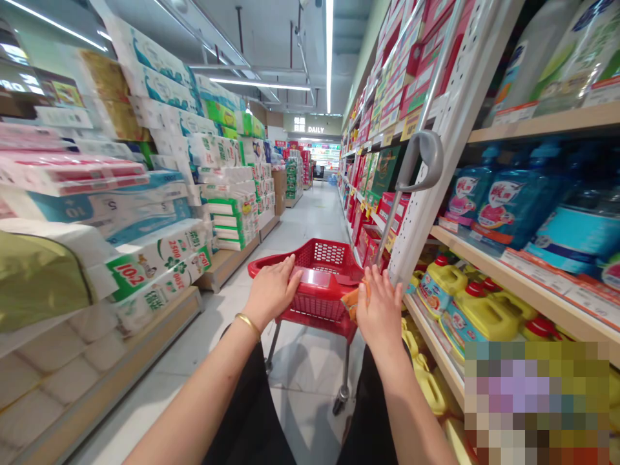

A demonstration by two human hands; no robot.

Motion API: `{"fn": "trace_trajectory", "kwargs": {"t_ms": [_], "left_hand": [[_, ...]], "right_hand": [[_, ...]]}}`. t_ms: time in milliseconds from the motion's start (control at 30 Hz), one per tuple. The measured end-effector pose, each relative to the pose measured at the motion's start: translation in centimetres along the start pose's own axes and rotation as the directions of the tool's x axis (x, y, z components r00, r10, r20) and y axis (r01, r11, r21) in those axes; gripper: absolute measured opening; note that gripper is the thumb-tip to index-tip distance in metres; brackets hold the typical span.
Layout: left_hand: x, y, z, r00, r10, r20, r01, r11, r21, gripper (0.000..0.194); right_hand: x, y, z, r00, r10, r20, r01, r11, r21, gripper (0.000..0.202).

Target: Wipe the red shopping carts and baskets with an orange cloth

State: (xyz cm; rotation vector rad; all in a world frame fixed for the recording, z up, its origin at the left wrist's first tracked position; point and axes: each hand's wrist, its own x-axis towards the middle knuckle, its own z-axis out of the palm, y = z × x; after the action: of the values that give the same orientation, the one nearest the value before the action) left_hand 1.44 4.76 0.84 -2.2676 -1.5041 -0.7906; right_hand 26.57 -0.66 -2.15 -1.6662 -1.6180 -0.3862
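Note:
In front of me stands a red plastic shopping cart [317,303] with a perforated basket on metal legs and wheels. My left hand [271,290], with a gold bangle at the wrist, is laid over the left part of its handle, fingers forward and thumb along the bar. At the handle's right end is my right hand [380,310], its fingers raised and stretched forward. An orange packet [349,301] sits between the thumb side of that hand and the cart; its print is too small to read. The inside of the basket is mostly hidden by the handle.
Stacks of tissue packs [159,265] line the left on a low wooden platform [140,361]. Shelves on the right carry blue detergent bottles [508,194] and yellow jugs [477,316]. A grey-handled pole [423,161] leans by the white shelf post [438,174]. The tiled aisle [310,206] runs ahead.

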Motion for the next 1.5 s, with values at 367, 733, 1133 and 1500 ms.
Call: {"fn": "trace_trajectory", "kwargs": {"t_ms": [367, 733, 1133, 1500], "left_hand": [[-1.4, 2.2, 1.2, 0.996, -0.020, -0.086, 0.023, 0.999, 0.038, 0.063], [-0.5, 3.1, 1.0, 1.000, 0.014, -0.022, -0.014, 1.000, -0.007, 0.055], [-1.0, 3.2, 0.6, 0.997, 0.014, -0.076, -0.012, 1.000, 0.017, 0.053], [-0.9, 1.5, -0.7, 0.996, -0.049, -0.079, 0.043, 0.997, -0.069, 0.054]], "right_hand": [[2.0, -0.9, 0.8, 0.991, -0.087, 0.098, 0.085, 0.996, 0.030, 0.052], [2.7, -3.4, 2.3, 0.944, -0.291, 0.154, 0.263, 0.947, 0.183, 0.052], [3.2, -5.2, 2.4, 0.898, -0.404, 0.172, 0.364, 0.904, 0.225, 0.050], [5.1, -1.8, 0.9, 0.932, -0.206, 0.299, 0.167, 0.974, 0.150, 0.052]]}}
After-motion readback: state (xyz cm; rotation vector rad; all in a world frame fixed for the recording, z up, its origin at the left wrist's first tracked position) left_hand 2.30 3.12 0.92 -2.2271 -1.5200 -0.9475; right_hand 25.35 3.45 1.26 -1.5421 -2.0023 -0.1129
